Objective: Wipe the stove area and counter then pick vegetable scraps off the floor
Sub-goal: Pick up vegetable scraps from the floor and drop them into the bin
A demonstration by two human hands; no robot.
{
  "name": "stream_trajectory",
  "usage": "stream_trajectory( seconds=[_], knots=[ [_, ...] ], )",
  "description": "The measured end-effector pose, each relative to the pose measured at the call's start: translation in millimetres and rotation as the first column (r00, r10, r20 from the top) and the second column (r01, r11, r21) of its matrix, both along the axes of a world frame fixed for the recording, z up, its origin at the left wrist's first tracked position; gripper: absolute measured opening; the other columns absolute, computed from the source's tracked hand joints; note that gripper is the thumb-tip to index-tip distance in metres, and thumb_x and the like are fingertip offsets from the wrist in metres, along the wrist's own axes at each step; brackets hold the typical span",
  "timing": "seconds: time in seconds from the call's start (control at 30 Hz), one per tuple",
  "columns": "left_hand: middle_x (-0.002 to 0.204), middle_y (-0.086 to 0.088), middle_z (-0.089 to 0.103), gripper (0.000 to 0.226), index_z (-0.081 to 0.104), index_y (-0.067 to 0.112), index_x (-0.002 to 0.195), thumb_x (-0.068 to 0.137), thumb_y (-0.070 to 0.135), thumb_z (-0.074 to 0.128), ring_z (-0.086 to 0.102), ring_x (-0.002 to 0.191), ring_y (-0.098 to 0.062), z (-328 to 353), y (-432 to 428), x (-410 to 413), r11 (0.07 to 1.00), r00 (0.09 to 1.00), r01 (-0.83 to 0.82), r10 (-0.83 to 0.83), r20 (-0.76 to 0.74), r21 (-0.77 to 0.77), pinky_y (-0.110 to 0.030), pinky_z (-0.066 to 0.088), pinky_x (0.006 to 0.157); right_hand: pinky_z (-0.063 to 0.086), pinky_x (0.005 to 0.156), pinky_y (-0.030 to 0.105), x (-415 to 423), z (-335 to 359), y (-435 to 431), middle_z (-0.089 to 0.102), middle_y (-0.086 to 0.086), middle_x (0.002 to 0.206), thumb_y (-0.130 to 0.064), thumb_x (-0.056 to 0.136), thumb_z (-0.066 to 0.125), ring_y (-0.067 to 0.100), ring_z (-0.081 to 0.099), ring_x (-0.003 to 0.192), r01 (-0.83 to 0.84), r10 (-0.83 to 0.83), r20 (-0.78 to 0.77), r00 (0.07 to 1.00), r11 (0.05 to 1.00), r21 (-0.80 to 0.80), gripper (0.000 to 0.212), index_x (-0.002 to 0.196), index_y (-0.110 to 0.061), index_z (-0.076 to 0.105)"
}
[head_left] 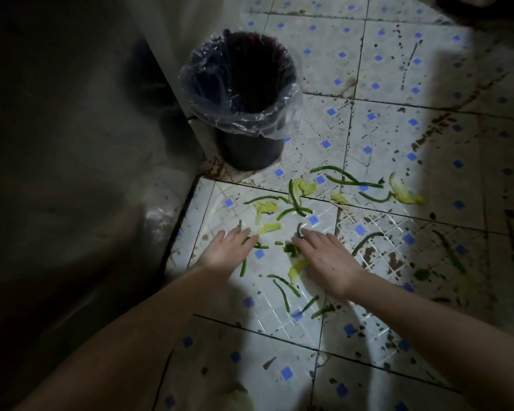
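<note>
A dark cabinet side point(72, 143) walls the tiled floor's point(398, 69) left edge; the floor lies open rightward. A lined bin point(244, 93) stands against the cabinet's corner. Vegetable scraps point(266, 207) lie scattered on the tiles between the bin and the person. Left hand point(227, 247) and right hand point(324, 256) rest on the scraps, fingers straight.

The floor point(398, 69) is laid with white tiles dotted with small blue squares, cracked in places and spattered with dark brown stains point(395, 259), thickest toward the right. A dark round waste bin point(250, 149) stands on it at the upper left, lined with a clear plastic bag point(196, 84) folded over its rim. Below the bin, thin green vegetable strips point(347, 179) lie scattered across several tiles, some crossing each other, mixed with pale yellow-green leaf scraps point(405, 197). One long strip point(450, 250) lies apart in the shadowed right.
</note>
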State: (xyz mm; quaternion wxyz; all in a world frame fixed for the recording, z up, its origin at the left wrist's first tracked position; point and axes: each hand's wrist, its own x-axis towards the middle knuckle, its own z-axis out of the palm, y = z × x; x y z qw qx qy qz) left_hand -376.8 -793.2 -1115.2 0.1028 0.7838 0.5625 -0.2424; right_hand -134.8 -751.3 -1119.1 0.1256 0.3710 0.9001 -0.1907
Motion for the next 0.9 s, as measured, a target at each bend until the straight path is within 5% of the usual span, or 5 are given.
stream_trajectory(
  seconds=[0.27, 0.47, 0.6, 0.77, 0.9],
  knots=[
    [0.104, 0.0, 0.066, 0.05, 0.061, 0.018, 0.123, 0.074, 0.012, 0.068, 0.065, 0.092, -0.017, -0.2, 0.6, 6.0, 0.961, 0.985, 0.169, -0.175, 0.007, 0.22, -0.028, 0.053, 0.077, 0.006, 0.117, 0.048, -18.2, -16.0, 1.9, 0.0, 0.006, 0.158, -0.03, 0.087, 0.063, 0.029, 0.001, 0.146, 0.035, -0.026, 0.076, 0.997, 0.993, -0.115, 0.088, 0.15, -0.023, 0.002],
    [0.094, 0.005, 0.064, 0.03, 0.064, 0.023, 0.104, 0.076, 0.013, 0.064, 0.063, 0.083, -0.013, 2.0, 3.5, 10.0, 0.95, 0.979, 0.206, -0.2, -0.052, 0.233, -0.023, 0.05, 0.072, 0.02, 0.113, 0.043, -17.8, -22.6, 3.1, 0.019, 0.007, 0.152, -0.036, 0.086, 0.062, 0.029, 0.024, 0.137, -0.029, 0.032, 0.078, 0.996, 0.998, -0.05, 0.074, 0.146, -0.017, 0.022],
    [0.117, -0.008, 0.052, 0.034, 0.045, 0.01, 0.125, 0.092, 0.002, 0.041, 0.053, 0.107, -0.025, -14.2, 6.1, 11.2, 0.978, 0.984, 0.166, -0.156, -0.089, 0.124, -0.034, 0.041, 0.089, 0.031, 0.107, 0.038, -16.7, -20.8, 2.5, 0.033, 0.008, 0.142, -0.027, 0.089, 0.058, 0.027, 0.036, 0.127, -0.073, 0.074, 0.04, 0.996, 0.997, -0.02, 0.056, 0.138, -0.016, 0.034],
    [0.074, 0.006, 0.064, 0.023, 0.07, 0.022, 0.085, 0.064, 0.022, 0.078, 0.062, 0.066, -0.009, -6.4, 4.4, 14.1, 0.958, 0.972, 0.22, -0.201, -0.12, 0.183, -0.021, 0.047, 0.06, 0.032, 0.107, 0.037, -12.8, -18.4, -0.4, 0.034, 0.009, 0.141, -0.005, 0.086, 0.054, 0.027, 0.038, 0.126, -0.172, 0.17, 0.07, 0.983, 0.984, 0.035, 0.054, 0.136, -0.012, 0.037],
    [0.061, 0.003, 0.059, 0.026, 0.068, 0.019, 0.069, 0.048, 0.017, 0.083, 0.058, 0.054, -0.012, -1.7, 7.3, 15.9, 0.957, 0.977, 0.184, -0.153, -0.147, 0.226, -0.023, 0.046, 0.052, 0.033, 0.106, 0.037, -11.7, -18.2, -2.3, 0.039, 0.009, 0.137, -0.001, 0.085, 0.054, 0.027, 0.041, 0.122, -0.246, 0.239, 0.109, 0.965, 0.968, 0.057, 0.053, 0.134, -0.012, 0.04]
  ],
)
